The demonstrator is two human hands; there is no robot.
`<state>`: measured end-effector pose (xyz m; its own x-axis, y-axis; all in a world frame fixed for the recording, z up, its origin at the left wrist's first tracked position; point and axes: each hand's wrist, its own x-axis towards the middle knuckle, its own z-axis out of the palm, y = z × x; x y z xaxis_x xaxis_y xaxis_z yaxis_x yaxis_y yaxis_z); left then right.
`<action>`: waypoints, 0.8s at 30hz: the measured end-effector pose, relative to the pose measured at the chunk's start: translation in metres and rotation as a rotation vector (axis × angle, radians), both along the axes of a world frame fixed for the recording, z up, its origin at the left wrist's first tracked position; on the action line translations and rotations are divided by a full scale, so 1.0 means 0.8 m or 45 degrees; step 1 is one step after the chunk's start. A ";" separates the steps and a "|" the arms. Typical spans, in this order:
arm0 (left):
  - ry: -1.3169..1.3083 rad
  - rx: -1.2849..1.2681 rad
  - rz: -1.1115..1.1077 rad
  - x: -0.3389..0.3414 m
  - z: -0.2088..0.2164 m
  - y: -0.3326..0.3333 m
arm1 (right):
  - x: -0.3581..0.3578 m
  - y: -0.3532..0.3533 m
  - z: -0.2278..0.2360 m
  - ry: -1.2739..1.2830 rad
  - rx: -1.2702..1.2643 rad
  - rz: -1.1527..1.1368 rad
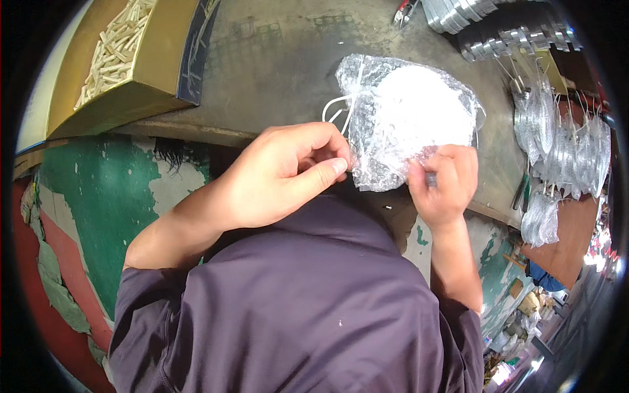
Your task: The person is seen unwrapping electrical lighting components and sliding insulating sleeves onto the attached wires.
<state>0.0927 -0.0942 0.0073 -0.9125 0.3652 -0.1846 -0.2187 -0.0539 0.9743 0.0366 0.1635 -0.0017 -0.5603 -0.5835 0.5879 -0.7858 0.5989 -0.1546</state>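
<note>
A clear bubble-wrap bag (367, 147) lies at the near edge of the worktop, in front of my body. Something bright white inside it is washed out by glare, so its shape cannot be made out. White cable (333, 103) loops out of the bag's left side. My left hand (291, 173) is at the bag's near left edge, fingers curled and thumb and fingertips closed together on the wrap. At the near right corner, my right hand (449, 183) pinches the wrap between thumb and curled fingers.
To the left stands an open cardboard box (147, 72) of small cream-coloured sticks. Red-handled pliers (404, 12) lie at the back, near stacked metal rings (458, 14). Several bagged parts (576, 147) hang at the right, beside a green-handled tool (522, 190). The worktop edge (190, 131) runs before me.
</note>
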 end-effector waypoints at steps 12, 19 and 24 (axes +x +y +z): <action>0.833 -0.606 0.302 -0.033 -0.015 -0.012 | -0.022 -0.051 0.054 -0.383 0.319 0.328; 0.564 -0.243 0.106 -0.029 -0.006 -0.020 | -0.023 -0.031 0.034 -0.424 0.135 0.274; 0.540 -0.610 0.139 -0.050 -0.002 -0.017 | -0.020 -0.030 0.034 -0.466 0.037 0.247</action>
<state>0.0529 -0.1081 0.0059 -0.9692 0.2329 0.0805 0.1724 0.4077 0.8967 0.0206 0.1392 0.0252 -0.6072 -0.7123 0.3521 -0.7808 0.4530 -0.4303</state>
